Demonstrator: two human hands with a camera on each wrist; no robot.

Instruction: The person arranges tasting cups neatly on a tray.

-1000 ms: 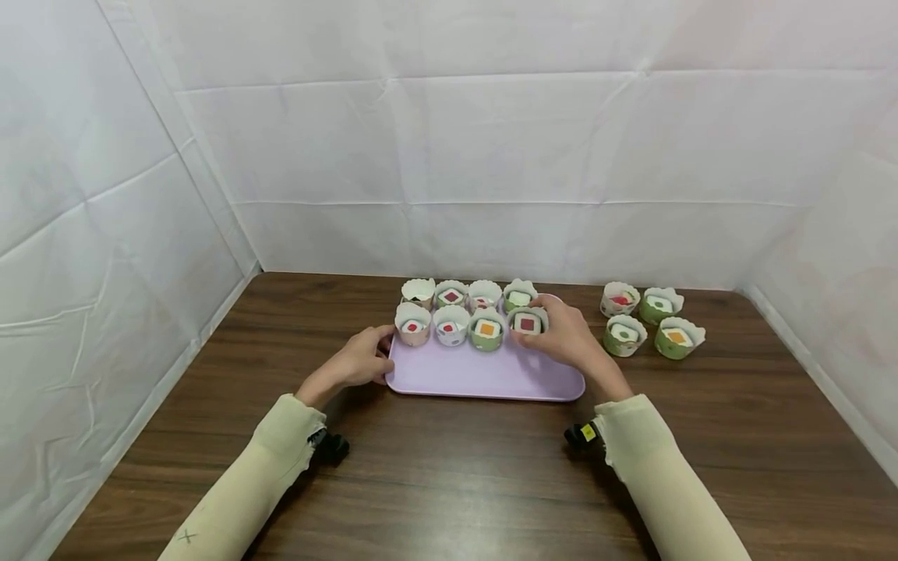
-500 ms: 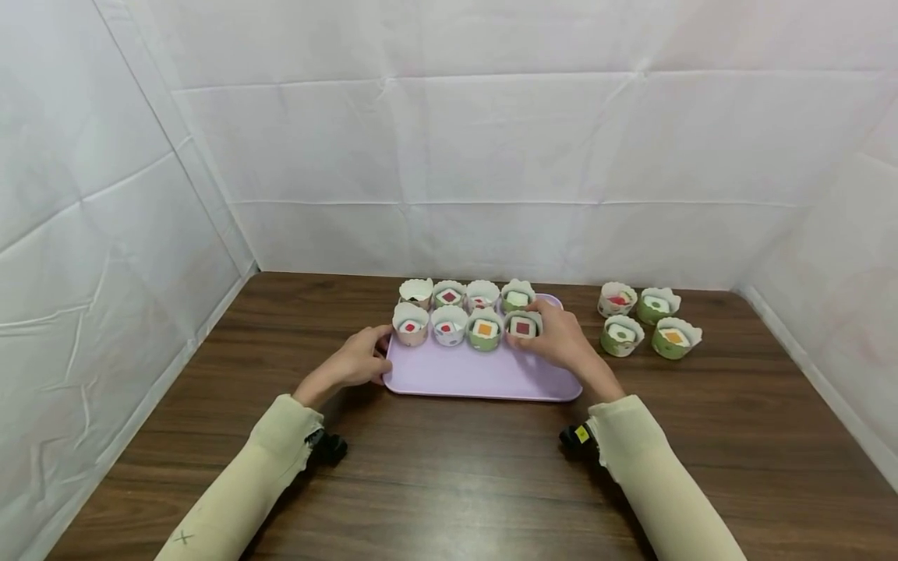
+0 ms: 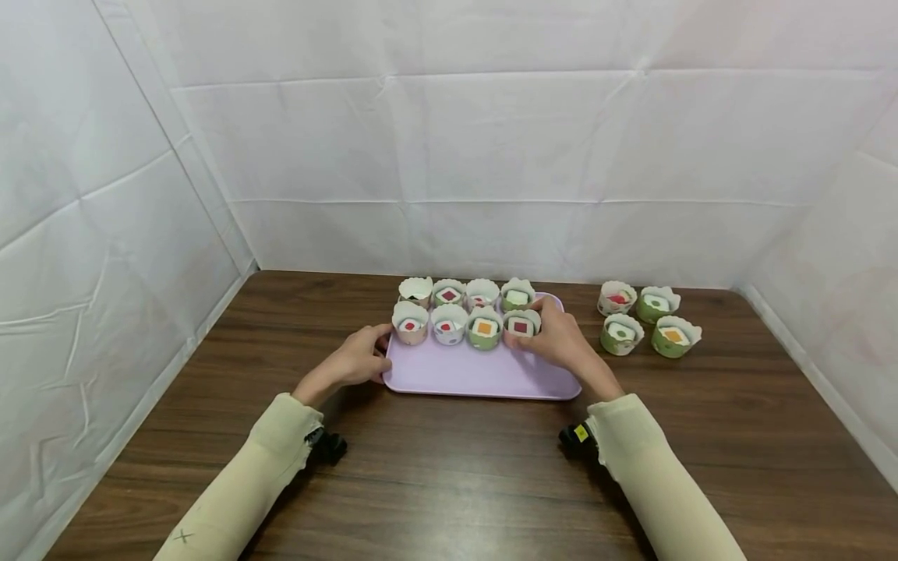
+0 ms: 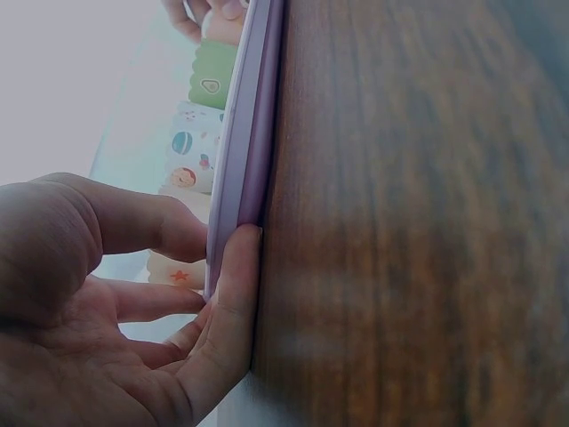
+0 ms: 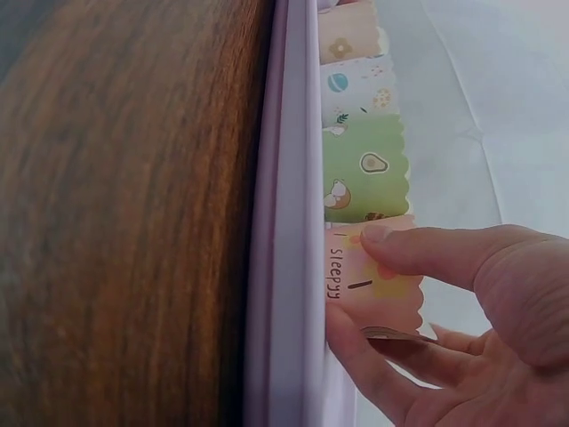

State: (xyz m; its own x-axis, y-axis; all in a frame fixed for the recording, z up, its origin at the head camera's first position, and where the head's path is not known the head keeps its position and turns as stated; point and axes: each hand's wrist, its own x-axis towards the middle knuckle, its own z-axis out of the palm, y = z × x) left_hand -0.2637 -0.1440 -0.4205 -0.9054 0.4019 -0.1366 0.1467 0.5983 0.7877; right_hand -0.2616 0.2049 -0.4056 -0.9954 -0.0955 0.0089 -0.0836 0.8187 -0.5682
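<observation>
Left hand (image 3: 354, 357) pinching left edge of tray (image 3: 477, 372), we think to steady it | right hand (image 3: 556, 336) pinching pink cup (image 5: 373, 302), on tray beside green cup (image 5: 351, 182), we judge to seat it squarely | tray near far edge of desk (image 3: 449, 483)

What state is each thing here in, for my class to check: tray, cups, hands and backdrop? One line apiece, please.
Purple tray: lying on the table, loaded toward the back
Pink cup: upright, filled, gripped
Other seven tray cups: upright, open-topped
Four cups off the tray: upright, filled
Left hand: pinching the tray's left edge
Right hand: gripping the pink cup
White backdrop: creased
</observation>
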